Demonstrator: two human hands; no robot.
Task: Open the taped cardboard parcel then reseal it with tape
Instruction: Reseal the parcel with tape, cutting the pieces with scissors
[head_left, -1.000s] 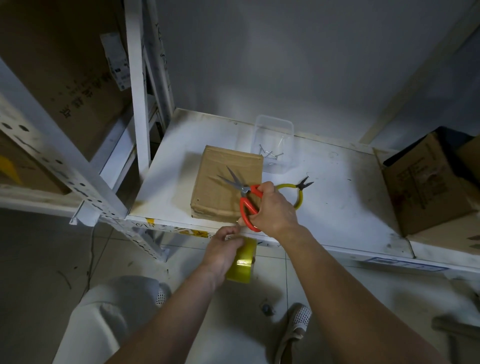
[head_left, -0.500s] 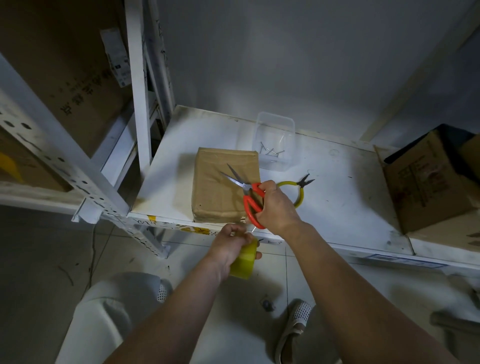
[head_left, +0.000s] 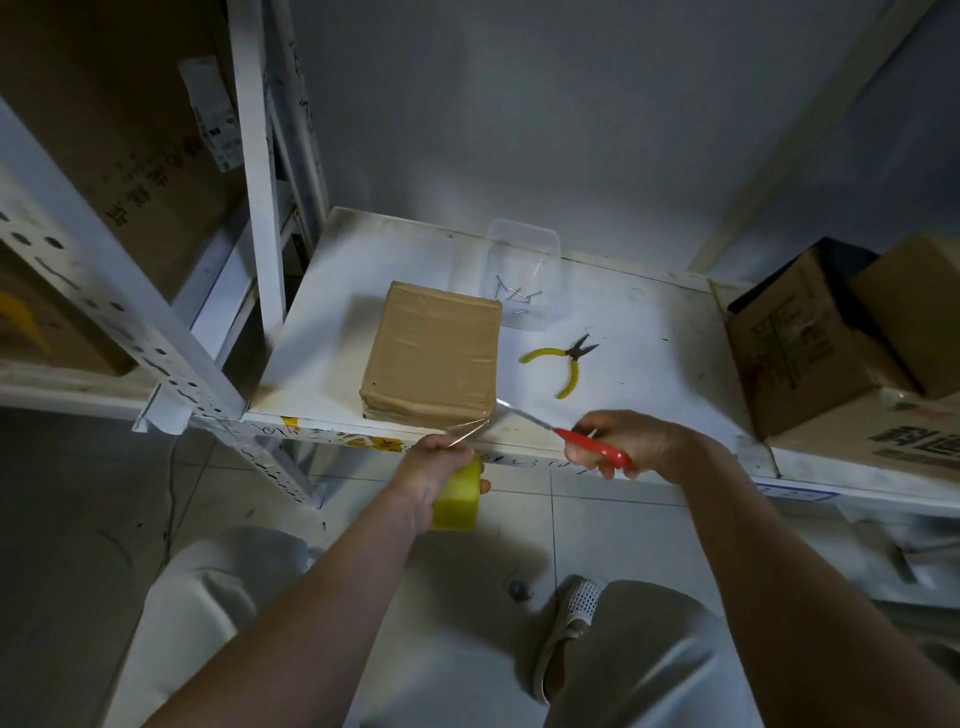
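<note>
Head view: unreadable dark print on side carton (head_left: 800, 343).

Left forearm reaching up from the lower left, left hand (head_left: 434, 470) curled round a yellow roll of clear tape (head_left: 457, 493), held just below the front edge of the white metal shelf (head_left: 649, 332). Right forearm entering from the lower right, right hand (head_left: 641, 444) wrapped round the handles of red-handled steel scissors (head_left: 571, 436), knuckles up, over that same front edge. Blades pointing left toward the left hand. Hands near each other, not touching. Knees in pale trousers below.
</note>
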